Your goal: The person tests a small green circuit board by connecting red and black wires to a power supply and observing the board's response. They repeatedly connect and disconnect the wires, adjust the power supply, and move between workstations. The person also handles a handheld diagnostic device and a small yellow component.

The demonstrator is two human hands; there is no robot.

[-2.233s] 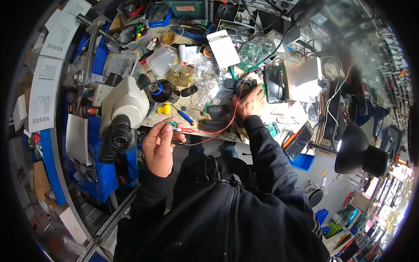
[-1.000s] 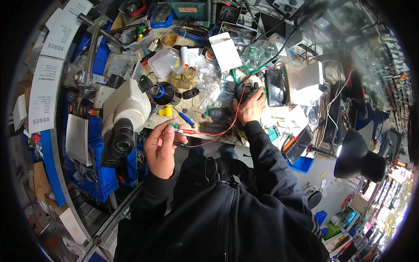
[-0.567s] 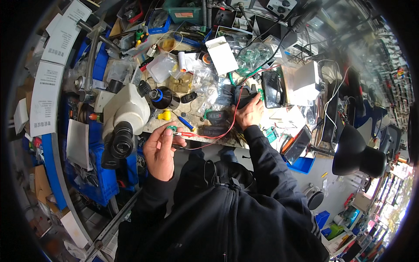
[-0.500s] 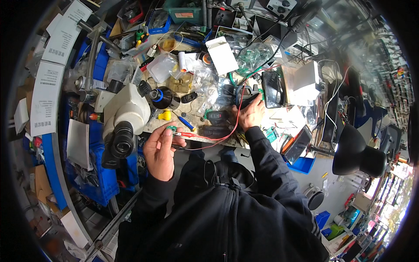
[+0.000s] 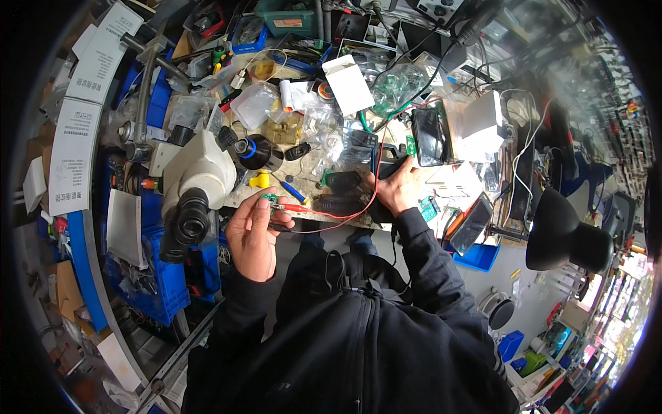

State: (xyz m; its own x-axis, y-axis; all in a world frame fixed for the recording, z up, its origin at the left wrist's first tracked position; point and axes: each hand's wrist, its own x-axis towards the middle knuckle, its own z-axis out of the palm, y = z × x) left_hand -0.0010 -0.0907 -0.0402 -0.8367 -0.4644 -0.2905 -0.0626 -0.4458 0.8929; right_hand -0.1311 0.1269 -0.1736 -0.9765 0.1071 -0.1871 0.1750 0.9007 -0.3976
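A workbench (image 5: 305,170) crowded with parts fills the upper half of the view, and its front edge runs just beyond the person's lap. Near this edge, one small green circuit board (image 5: 269,198) is pinched between thumb and fingers of the left hand (image 5: 252,241). One red clip (image 5: 293,207) points to the board, and two reddish wires (image 5: 377,172) go from there toward the right. The right hand (image 5: 400,188) lies with fingers spread over one dark device (image 5: 392,163); whether it grips underneath, I cannot tell. Between the hands are two dark key fobs (image 5: 343,180), and one blue screwdriver (image 5: 293,190) with some bare bench around it. Farther out stand one microscope (image 5: 200,169) at left, two dark screens (image 5: 431,136) and one black lamp (image 5: 569,234) at right. Below the edge, a gap shows grey floor (image 5: 327,241).
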